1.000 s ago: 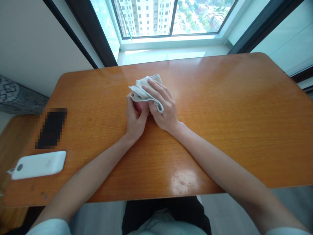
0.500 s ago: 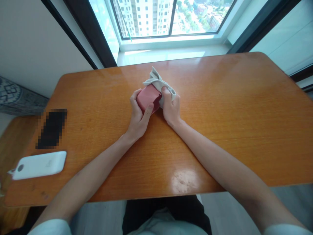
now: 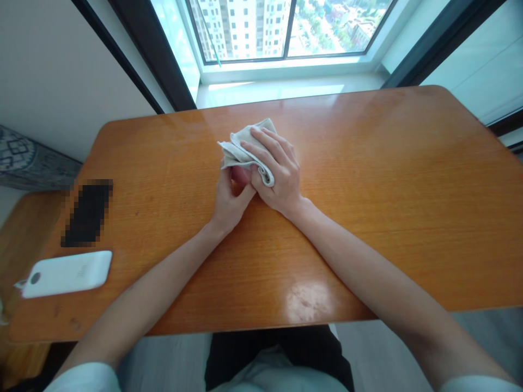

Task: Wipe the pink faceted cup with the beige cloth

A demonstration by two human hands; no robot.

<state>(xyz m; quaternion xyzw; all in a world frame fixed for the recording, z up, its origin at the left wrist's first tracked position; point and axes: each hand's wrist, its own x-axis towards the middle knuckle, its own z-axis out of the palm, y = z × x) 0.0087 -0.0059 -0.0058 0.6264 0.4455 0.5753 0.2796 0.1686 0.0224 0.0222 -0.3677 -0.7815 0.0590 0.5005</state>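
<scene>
Near the middle of the table, my left hand (image 3: 229, 197) is wrapped round a smooth pink object (image 3: 241, 175) with rounded edges. Most of it is hidden, and I cannot make out its exact kind. My right hand (image 3: 281, 171) presses a folded off-white cloth (image 3: 241, 146) over its top, fingers spread across the fabric and the thumb tucked under a fold. Both hands are close together, with the left thumb near the right one.
On the wooden table (image 3: 388, 218), a white oblong device (image 3: 67, 274) lies at the left front. Behind it is a pixelated dark rectangle (image 3: 87, 213). A window (image 3: 286, 30) stands beyond the far edge, and patterned fabric (image 3: 32, 155) shows at the left.
My right hand has moved the cloth left and over the top of the pink object, covering most of it. Its fingers have spread out over the cloth. My left hand stays nearly in place.
</scene>
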